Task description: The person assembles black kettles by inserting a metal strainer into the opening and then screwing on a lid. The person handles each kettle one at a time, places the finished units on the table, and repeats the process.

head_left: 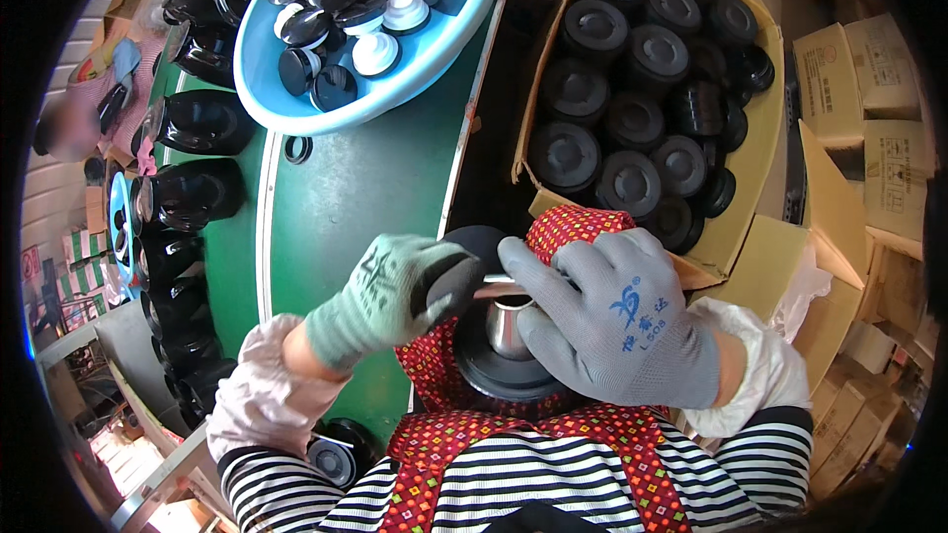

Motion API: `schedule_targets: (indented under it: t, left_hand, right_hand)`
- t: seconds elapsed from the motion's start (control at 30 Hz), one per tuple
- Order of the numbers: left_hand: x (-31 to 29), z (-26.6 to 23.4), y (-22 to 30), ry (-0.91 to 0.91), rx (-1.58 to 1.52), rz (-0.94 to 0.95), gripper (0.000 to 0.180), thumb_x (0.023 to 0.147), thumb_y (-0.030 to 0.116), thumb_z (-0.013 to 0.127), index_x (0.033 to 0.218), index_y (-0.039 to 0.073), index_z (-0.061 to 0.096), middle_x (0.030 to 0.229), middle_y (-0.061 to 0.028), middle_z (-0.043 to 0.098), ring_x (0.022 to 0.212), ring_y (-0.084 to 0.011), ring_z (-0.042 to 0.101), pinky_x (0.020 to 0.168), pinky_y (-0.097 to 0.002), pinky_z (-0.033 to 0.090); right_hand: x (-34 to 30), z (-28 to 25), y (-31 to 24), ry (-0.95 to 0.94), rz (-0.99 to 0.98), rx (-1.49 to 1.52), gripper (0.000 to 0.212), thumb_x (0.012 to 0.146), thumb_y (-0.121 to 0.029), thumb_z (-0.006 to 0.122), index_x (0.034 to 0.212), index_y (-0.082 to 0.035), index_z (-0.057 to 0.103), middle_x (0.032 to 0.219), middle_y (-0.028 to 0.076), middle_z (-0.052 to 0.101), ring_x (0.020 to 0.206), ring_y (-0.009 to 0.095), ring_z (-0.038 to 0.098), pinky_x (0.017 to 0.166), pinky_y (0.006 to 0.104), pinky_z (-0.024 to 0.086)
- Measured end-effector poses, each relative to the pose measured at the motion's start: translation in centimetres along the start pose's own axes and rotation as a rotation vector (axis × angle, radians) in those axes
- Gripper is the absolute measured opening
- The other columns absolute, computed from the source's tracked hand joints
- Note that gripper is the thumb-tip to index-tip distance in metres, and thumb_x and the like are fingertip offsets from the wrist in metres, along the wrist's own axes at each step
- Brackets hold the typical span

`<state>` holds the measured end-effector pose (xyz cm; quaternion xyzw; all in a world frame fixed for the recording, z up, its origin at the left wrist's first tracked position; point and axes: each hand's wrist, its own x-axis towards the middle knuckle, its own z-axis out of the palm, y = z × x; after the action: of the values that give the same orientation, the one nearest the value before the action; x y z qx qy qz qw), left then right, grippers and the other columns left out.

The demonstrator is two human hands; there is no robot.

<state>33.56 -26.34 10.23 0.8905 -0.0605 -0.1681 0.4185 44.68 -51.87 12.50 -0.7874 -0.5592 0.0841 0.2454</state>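
Observation:
My left hand, in a pale green glove with dark grey fingertips, is closed on one end of a thin pale strip. The strip runs across to my right hand, in a grey glove, whose curled fingers grip its other end. Just beneath, a shiny metal cylinder stands on a round black base at my lap. My right thumb lies against the cylinder's side. Behind my fingers shows a dark disc, partly covered. My fingers hide much of the strip, so its full shape cannot be told.
A light blue basin of black and white lids stands on the green table. Several glossy black jars line the table's left side. At right, an open cardboard box holds many black round lids; more cartons are stacked beyond.

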Motion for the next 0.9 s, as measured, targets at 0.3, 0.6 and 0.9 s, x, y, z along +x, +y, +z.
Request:
schedule_targets:
  t: [0.3,0.6,0.9]
  left_hand:
    - [0.5,-0.4,6.8,0.348,0.607,0.258,0.049,0.087,0.028,0.079,0.131,0.007,0.071,0.131,-0.0163,0.065,0.122,-0.038,0.062,0.1,-0.0515,0.055]
    - [0.0,2.3,6.5,0.277,0.433,0.276,0.039,0.081,0.022,0.075,0.116,0.006,0.078,0.125,-0.0153,0.069,0.118,-0.0397,0.066,0.101,-0.0529,0.057]
    - [4.1,2.0,11.2,0.361,0.506,0.458,0.052,0.076,0.028,0.067,0.122,0.004,0.077,0.131,-0.0198,0.067,0.111,-0.0394,0.065,0.094,-0.0531,0.059]
  right_hand:
    - [1.3,-5.6,3.0,-0.349,-0.101,0.222,0.043,0.101,-0.024,0.065,0.134,0.004,0.068,0.109,0.013,0.071,0.096,0.032,0.066,0.095,0.0484,0.049]
    - [11.2,6.4,9.0,-0.323,-0.177,1.41,0.038,0.113,-0.033,0.057,0.125,-0.001,0.074,0.117,0.011,0.075,0.114,0.022,0.069,0.106,0.0336,0.051]
    - [11.4,9.0,6.1,-0.768,-0.456,1.632,0.037,0.114,-0.028,0.054,0.129,0.005,0.064,0.127,0.019,0.066,0.122,0.037,0.064,0.109,0.056,0.051]
